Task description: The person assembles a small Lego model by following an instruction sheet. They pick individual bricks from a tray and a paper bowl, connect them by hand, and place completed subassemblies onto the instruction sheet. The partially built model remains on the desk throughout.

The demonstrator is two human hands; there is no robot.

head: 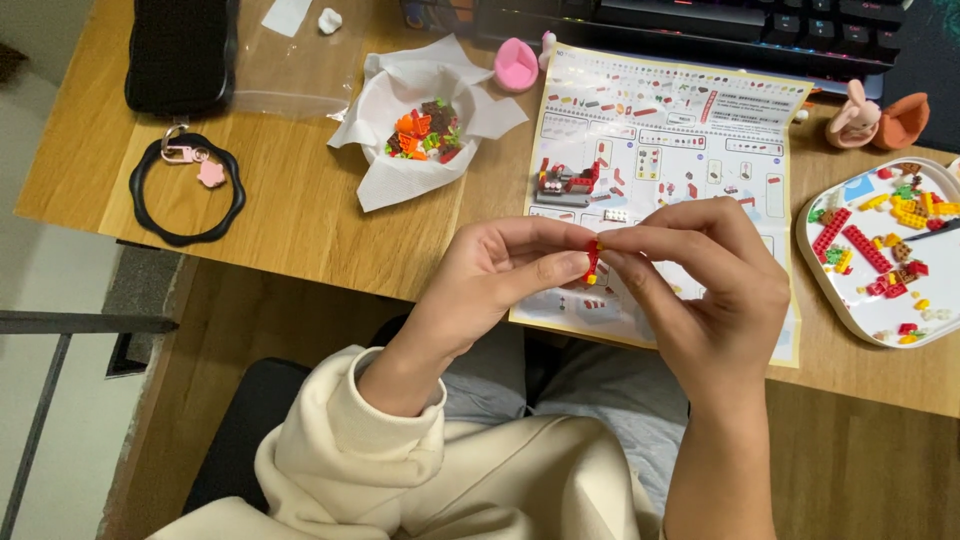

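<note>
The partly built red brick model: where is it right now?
In the head view the partly built red brick model sits on the instruction sheet, left side, just above the hands.

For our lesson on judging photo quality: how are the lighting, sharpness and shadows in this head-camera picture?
Head view: even, soft indoor light; the hands, left hand and right hand, are sharp around the small red piece; faint shadows on the instruction sheet; the keyboard at top is dark.
</note>
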